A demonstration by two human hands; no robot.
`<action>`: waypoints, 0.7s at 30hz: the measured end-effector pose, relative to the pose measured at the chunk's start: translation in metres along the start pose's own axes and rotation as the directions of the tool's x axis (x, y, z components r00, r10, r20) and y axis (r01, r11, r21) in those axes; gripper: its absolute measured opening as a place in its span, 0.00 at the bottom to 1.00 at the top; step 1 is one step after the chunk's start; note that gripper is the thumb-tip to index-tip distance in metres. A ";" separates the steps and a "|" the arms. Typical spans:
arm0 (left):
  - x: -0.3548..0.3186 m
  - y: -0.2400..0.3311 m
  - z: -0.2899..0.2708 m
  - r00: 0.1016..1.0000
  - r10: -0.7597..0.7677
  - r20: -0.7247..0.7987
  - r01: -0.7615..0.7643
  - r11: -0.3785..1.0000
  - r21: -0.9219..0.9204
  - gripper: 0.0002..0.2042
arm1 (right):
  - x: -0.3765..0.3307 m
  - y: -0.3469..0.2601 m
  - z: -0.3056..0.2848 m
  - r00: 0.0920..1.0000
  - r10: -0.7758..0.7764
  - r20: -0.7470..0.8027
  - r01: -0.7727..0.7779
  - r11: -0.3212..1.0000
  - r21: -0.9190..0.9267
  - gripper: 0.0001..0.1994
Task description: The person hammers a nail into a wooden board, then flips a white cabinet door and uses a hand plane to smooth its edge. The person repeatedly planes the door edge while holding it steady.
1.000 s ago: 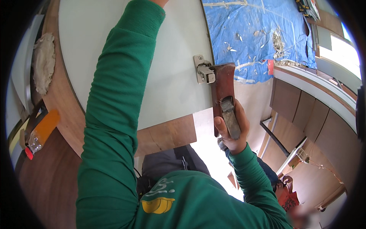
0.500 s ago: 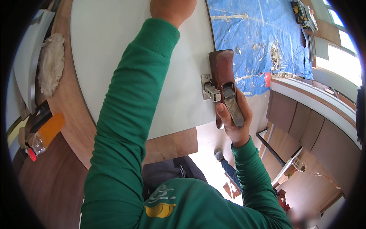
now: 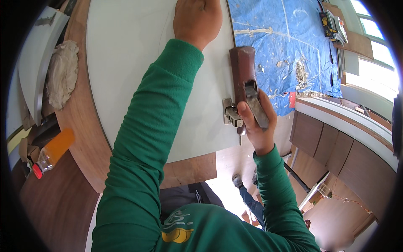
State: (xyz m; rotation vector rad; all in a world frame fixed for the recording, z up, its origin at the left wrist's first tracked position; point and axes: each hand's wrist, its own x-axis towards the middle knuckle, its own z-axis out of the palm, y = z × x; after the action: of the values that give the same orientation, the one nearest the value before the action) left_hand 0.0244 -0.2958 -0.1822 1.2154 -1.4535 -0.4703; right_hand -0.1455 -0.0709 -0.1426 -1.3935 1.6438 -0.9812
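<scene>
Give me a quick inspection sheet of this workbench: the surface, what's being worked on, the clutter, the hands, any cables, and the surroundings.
Surface: brown wooden bench, under the panel.
Job's things: large white flat panel with a metal cabinet hinge at its right edge; brown wooden hand plane set along that edge.
Clutter: crumpled beige rag; orange drink bottle with a red cap at the left.
Hands: left hand presses flat on the panel; right hand grips the plane.
Cables: thin wire near the floor at lower right.
Surroundings: stained blue plastic sheet; brown cabinets; bright window.
</scene>
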 end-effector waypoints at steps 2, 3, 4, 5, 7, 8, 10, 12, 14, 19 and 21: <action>0.001 -0.001 -0.001 0.999 -0.018 0.029 0.019 0.999 -0.029 0.31 | 0.017 -0.007 0.003 0.999 0.052 0.011 -0.052 0.998 0.024 0.19; 0.001 -0.001 -0.001 1.000 -0.014 0.017 0.015 0.999 -0.029 0.31 | 0.025 -0.009 0.004 0.999 0.038 0.006 -0.038 0.999 0.006 0.19; 0.000 -0.001 0.000 1.000 -0.010 0.005 0.010 1.000 -0.029 0.31 | 0.031 -0.009 0.005 1.000 0.023 0.003 -0.023 1.000 -0.011 0.18; 0.000 0.000 0.000 1.000 -0.005 -0.007 0.005 1.000 -0.028 0.31 | 0.038 -0.009 0.006 1.000 0.008 -0.001 -0.008 1.000 -0.028 0.18; 0.000 0.002 -0.001 0.999 -0.032 0.015 0.033 0.998 -0.061 0.31 | 0.049 -0.010 0.009 1.000 -0.004 -0.014 0.004 0.999 -0.034 0.18; 0.001 0.003 -0.002 0.999 -0.046 0.025 0.048 0.996 -0.078 0.31 | 0.054 -0.012 0.011 1.000 -0.010 -0.020 0.009 0.999 -0.038 0.17; 0.001 0.006 -0.004 0.998 -0.060 0.016 0.061 0.995 -0.073 0.30 | 0.064 -0.018 0.015 0.999 0.029 -0.024 -0.030 0.999 -0.020 0.17; 0.000 0.006 -0.005 0.997 -0.078 0.004 0.078 0.994 -0.077 0.30 | 0.080 -0.021 0.021 0.998 0.059 -0.032 -0.059 0.998 0.008 0.17; 0.001 0.007 -0.005 0.996 -0.092 -0.005 0.091 0.991 -0.097 0.29 | 0.106 -0.022 0.027 0.996 0.075 -0.055 -0.073 0.996 0.046 0.18; 0.002 0.009 -0.005 0.995 -0.081 -0.058 0.072 0.986 -0.148 0.29 | 0.149 -0.022 0.039 0.994 0.015 -0.110 -0.011 0.999 0.032 0.19; 0.001 0.011 -0.007 0.988 -0.157 -0.007 0.153 0.972 -0.179 0.29 | 0.153 -0.016 0.041 0.993 0.007 -0.118 0.001 0.998 0.063 0.20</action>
State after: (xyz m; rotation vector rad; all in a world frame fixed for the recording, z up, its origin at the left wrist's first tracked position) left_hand 0.0265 -0.2903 -0.1708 1.1907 -1.2751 -0.6772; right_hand -0.1204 -0.2271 -0.1560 -1.3126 1.6851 -1.1235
